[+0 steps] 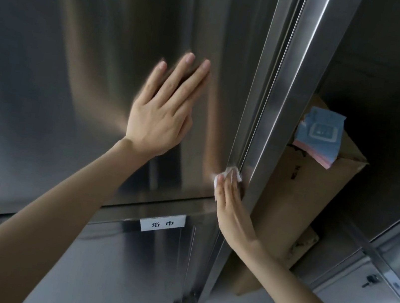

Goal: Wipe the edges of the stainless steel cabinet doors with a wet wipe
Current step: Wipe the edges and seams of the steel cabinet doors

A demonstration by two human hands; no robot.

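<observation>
— Reaching up from lower left: left hand (160,116), flat on the cabinet door (78,53), fingers straight, slightly spread, a little blurred.

— And the wet wipe (232,173)?

— Lower centre, pressed against the door edge (255,100) under the straight fingers of the right hand (230,208), just above the door's bottom corner.

— Around that?

— White label (162,222) below the door; steel post (293,100) beside the edge; cardboard box (299,198) right of it, blue packet (320,136) at its top; keyed lock (371,279) lower right.

cardboard box (297,206) crowds door edge (288,113) on right; left seems free.
</observation>
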